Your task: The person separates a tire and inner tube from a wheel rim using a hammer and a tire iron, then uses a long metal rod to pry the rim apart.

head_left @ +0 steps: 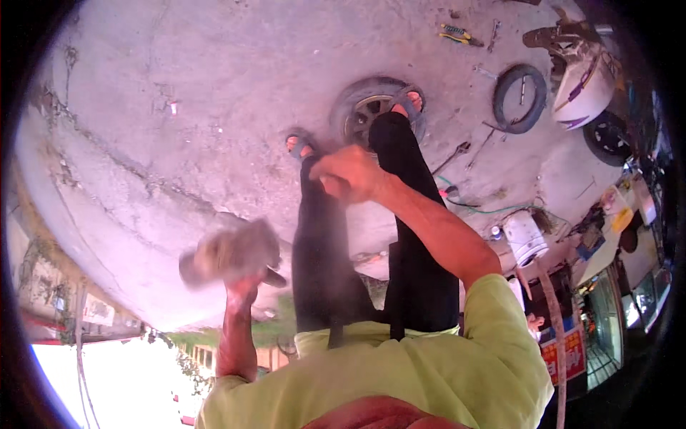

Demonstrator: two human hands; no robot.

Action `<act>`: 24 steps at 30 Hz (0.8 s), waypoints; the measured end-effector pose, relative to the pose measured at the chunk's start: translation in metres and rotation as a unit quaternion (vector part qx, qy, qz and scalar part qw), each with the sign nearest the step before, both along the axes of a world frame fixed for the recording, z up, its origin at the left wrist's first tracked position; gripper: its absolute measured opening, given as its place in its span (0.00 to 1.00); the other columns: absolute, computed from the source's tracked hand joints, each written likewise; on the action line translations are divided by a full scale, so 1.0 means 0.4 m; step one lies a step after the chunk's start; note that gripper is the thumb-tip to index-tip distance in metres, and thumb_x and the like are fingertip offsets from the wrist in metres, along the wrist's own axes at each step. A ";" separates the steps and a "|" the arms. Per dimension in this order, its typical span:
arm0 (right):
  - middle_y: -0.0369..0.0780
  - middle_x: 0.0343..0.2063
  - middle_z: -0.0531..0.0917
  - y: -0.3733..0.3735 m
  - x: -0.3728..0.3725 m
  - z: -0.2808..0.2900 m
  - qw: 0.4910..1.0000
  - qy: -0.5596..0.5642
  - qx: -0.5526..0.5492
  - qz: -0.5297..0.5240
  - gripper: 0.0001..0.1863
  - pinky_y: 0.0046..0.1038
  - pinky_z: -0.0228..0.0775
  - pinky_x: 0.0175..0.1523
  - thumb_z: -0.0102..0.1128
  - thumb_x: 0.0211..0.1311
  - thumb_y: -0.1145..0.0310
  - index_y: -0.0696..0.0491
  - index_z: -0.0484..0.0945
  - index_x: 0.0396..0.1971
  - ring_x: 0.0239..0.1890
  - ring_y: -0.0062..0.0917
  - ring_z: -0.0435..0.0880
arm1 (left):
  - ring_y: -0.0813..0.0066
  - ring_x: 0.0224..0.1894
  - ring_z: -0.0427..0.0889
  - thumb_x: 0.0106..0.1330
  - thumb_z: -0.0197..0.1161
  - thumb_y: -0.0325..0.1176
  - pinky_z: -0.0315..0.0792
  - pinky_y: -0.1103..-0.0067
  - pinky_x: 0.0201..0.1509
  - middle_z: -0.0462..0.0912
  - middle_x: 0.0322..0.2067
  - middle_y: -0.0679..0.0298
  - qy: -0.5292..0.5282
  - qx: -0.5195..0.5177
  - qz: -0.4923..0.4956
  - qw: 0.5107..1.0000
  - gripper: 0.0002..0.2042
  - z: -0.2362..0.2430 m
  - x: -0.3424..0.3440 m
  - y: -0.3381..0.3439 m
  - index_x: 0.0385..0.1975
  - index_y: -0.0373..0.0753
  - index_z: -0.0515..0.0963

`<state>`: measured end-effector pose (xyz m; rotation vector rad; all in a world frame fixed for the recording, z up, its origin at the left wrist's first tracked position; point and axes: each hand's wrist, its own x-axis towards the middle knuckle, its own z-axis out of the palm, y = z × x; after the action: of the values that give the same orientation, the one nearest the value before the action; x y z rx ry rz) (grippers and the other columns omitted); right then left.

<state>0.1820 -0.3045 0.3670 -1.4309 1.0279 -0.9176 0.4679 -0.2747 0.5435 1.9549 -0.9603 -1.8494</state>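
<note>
My left hand [245,283] is raised out to the left, closed on a blocky grey-brown object [232,252]; motion blur hides what kind of thing it is. My right hand [349,173] hangs in front of my legs with its fingers curled in. Whether anything is inside them does not show. Past it, a small wheel with a tyre [351,98] lies flat on the ground. My right sandaled foot [409,102] rests on the wheel, and my left foot [300,145] stands on the concrete beside it.
Yellow-handled pliers [457,34], a wrench [494,34] and a loose black tyre [502,107] lie at the far right. Nearby is a scooter with a white body panel [584,89]. A green hose [500,209] runs toward a white bucket [525,238].
</note>
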 end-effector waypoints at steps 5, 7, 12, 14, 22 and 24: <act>0.40 0.23 0.83 -0.007 -0.015 0.002 0.999 0.011 0.047 -0.015 0.16 0.36 0.76 0.34 0.63 0.40 0.75 0.51 0.81 0.35 0.29 0.37 0.85 | 0.73 0.26 0.74 0.63 0.69 0.42 0.72 0.72 0.33 0.73 0.24 0.65 0.083 0.008 -0.135 0.987 0.16 0.104 -0.029 -0.010 0.36 0.37 0.74; 0.39 0.23 0.83 0.024 0.033 -0.013 0.999 0.035 0.040 -0.008 0.17 0.36 0.75 0.34 0.62 0.39 0.77 0.50 0.80 0.35 0.29 0.37 0.85 | 0.77 0.22 0.72 0.61 0.70 0.39 0.66 0.80 0.26 0.74 0.20 0.66 0.001 0.017 -0.066 0.998 0.13 0.096 -0.105 -0.041 0.27 0.39 0.74; 0.40 0.24 0.83 0.081 0.088 -0.028 1.000 0.024 0.001 -0.012 0.16 0.40 0.74 0.34 0.63 0.40 0.73 0.49 0.78 0.36 0.31 0.41 0.84 | 0.82 0.21 0.69 0.66 0.66 0.34 0.66 0.81 0.25 0.71 0.19 0.72 -0.143 0.037 -0.246 0.958 0.08 -0.033 -0.164 -0.006 0.30 0.38 0.77; 0.41 0.24 0.83 0.106 0.108 -0.026 1.000 0.015 -0.004 -0.026 0.16 0.41 0.74 0.34 0.63 0.41 0.72 0.49 0.78 0.36 0.31 0.42 0.84 | 0.82 0.21 0.69 0.66 0.66 0.34 0.66 0.81 0.25 0.72 0.19 0.71 -0.148 0.057 -0.232 0.960 0.08 -0.005 -0.182 -0.002 0.31 0.38 0.78; 0.39 0.23 0.83 0.086 0.084 0.007 0.999 0.039 0.025 -0.005 0.17 0.35 0.76 0.34 0.57 0.43 0.78 0.50 0.79 0.38 0.29 0.36 0.86 | 0.77 0.20 0.72 0.61 0.68 0.33 0.68 0.79 0.25 0.76 0.20 0.64 -0.164 0.027 -0.127 0.978 0.11 0.272 -0.195 -0.053 0.35 0.34 0.76; 0.39 0.23 0.83 0.089 0.081 -0.002 1.000 0.023 0.009 -0.016 0.17 0.35 0.76 0.34 0.57 0.43 0.78 0.51 0.79 0.38 0.28 0.36 0.86 | 0.77 0.22 0.73 0.62 0.68 0.34 0.69 0.79 0.26 0.76 0.22 0.64 -0.022 -0.133 -0.085 0.987 0.12 0.344 -0.185 -0.065 0.37 0.34 0.76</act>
<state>0.2144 -0.2689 0.3661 -1.4293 1.0941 -0.9006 0.3939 -0.3008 0.6809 1.8071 -1.3478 -1.6654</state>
